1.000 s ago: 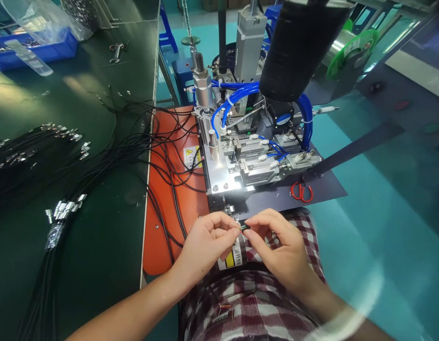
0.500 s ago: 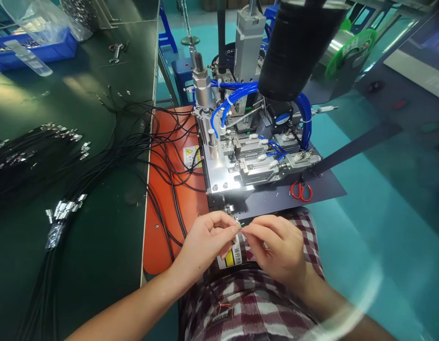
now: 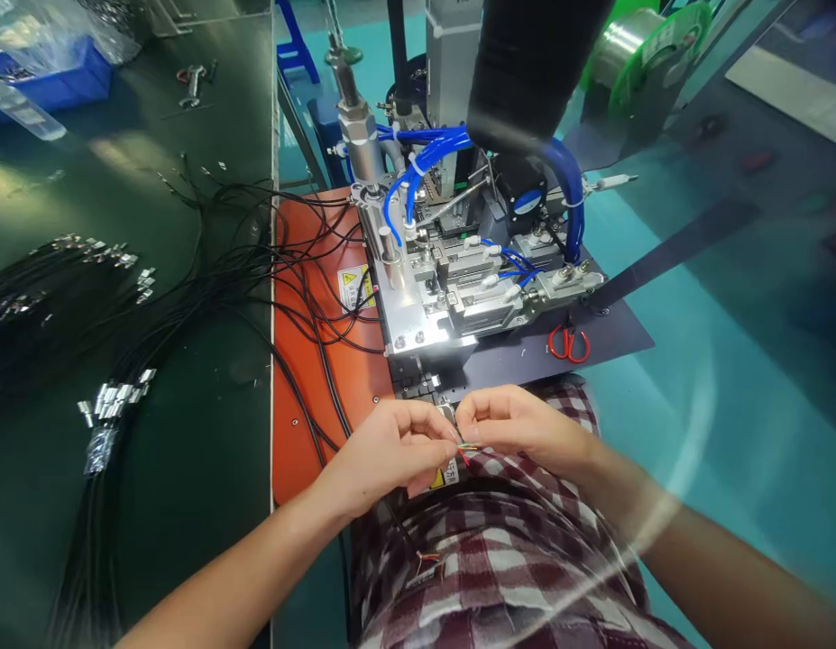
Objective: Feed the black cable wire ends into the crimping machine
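Between my two hands, in front of the machine, is a cable end with thin coloured wires (image 3: 467,448) fanned out, red, orange and green among them. My left hand (image 3: 394,446) is closed, thumb and fingertip pinching these wires at their base. My right hand (image 3: 516,420) meets it from the other side, its thumb and forefinger pressed together on the wires; which strand they grip is too small to tell. On my checked clothing below lies a second black cable end with bare-ended orange and red wires (image 3: 427,557).
A metal machine (image 3: 451,279) with blue air tubes stands just ahead on an orange base (image 3: 302,351). Red-handled scissors (image 3: 569,344) lie on its grey plate. Bundled black cables (image 3: 180,311) cover the dark green table at left, near a blue bin (image 3: 72,81). A wire spool (image 3: 651,59) hangs behind.
My right hand has turned and moved slightly up against the left fingertips. The coloured wires now spread out more visibly, the red one pointing down. The whole view has shifted a little.
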The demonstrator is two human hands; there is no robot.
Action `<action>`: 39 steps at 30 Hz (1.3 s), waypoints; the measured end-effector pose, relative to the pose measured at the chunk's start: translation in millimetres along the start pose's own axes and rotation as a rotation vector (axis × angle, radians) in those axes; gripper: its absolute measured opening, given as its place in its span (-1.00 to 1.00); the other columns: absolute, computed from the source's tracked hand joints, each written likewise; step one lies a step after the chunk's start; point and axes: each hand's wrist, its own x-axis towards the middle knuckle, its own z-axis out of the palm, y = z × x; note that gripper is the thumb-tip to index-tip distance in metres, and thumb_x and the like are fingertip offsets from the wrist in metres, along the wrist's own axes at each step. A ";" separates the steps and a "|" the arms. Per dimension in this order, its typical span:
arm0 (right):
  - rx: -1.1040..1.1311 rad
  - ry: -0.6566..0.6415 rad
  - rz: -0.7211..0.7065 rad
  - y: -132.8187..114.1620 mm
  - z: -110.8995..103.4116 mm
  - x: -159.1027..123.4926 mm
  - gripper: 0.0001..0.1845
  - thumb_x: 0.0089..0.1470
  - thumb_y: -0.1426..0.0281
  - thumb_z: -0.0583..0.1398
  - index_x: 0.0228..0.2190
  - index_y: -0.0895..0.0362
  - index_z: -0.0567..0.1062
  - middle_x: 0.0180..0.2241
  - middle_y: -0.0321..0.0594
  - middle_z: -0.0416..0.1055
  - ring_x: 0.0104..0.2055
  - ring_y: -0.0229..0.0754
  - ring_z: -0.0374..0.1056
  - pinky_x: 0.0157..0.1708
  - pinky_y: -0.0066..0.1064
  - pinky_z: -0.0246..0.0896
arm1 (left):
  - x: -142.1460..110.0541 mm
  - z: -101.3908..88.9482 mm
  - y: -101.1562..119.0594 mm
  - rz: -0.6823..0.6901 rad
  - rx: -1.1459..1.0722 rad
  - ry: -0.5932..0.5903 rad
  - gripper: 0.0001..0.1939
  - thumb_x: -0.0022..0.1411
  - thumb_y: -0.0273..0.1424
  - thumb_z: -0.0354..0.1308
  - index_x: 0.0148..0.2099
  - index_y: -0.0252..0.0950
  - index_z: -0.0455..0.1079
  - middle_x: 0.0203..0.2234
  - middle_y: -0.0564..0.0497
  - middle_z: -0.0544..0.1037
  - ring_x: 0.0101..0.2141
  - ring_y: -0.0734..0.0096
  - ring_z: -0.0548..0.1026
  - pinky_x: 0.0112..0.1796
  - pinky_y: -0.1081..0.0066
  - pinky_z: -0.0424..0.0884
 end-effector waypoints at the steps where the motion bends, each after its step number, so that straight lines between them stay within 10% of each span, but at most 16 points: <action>1: -0.019 -0.044 0.002 -2.1 -2.5 1.5 -0.79 -0.06 0.31 0.28 -0.51 0.20 0.42 -0.64 -0.44 0.17 -0.61 -0.40 -0.05 -0.62 -0.50 -0.21 | -0.2 -0.3 0.9 -0.013 0.008 -0.017 -0.95 0.02 -0.47 0.18 -0.42 -0.36 0.38 -0.77 0.17 0.33 -0.75 0.68 0.21 -0.67 0.62 0.09; 7: -0.164 -0.235 -0.087 -9.1 -12.6 8.2 -0.87 0.06 0.38 0.21 -0.41 0.21 0.41 -0.51 -0.35 0.28 -0.50 -0.35 0.09 -0.51 -0.49 -0.05 | 0.1 -1.0 0.1 -0.035 0.011 -0.039 -0.91 0.02 -0.44 0.20 -0.43 -0.36 0.38 -0.77 0.15 0.36 -0.76 0.68 0.22 -0.69 0.63 0.08; 16: -0.572 -0.190 -0.351 -28.1 -12.0 9.2 -0.91 0.15 0.44 0.11 -0.40 0.14 0.39 -0.42 -0.33 0.26 -0.45 -0.31 0.13 -0.45 -0.46 0.07 | 3.4 -0.1 -3.5 0.047 -0.049 0.085 -0.82 0.02 -0.38 0.25 -0.46 -0.37 0.34 -0.79 0.19 0.29 -0.76 0.71 0.17 -0.69 0.64 0.02; 24: -0.234 0.272 -0.282 -5.3 0.7 14.7 -0.81 0.10 0.26 0.16 -0.39 0.14 0.40 -0.55 -0.38 0.21 -0.61 -0.35 0.03 -0.63 -0.48 -0.07 | 2.1 0.7 -3.4 0.065 -0.180 0.250 -0.82 0.08 -0.32 0.21 -0.41 -0.30 0.31 -0.85 0.25 0.16 -0.78 0.69 -0.01 -0.74 0.62 -0.08; 39: 0.092 0.383 -0.364 23.6 37.2 23.7 -0.74 0.12 0.19 0.17 -0.44 0.11 0.30 -0.68 -0.50 0.12 -0.68 -0.41 -0.01 -0.68 -0.54 -0.10 | 3.2 2.3 -9.1 0.119 -0.241 0.280 -0.81 0.16 -0.29 0.19 -0.39 -0.29 0.32 -0.85 0.22 0.20 -0.77 0.66 0.03 -0.72 0.60 -0.10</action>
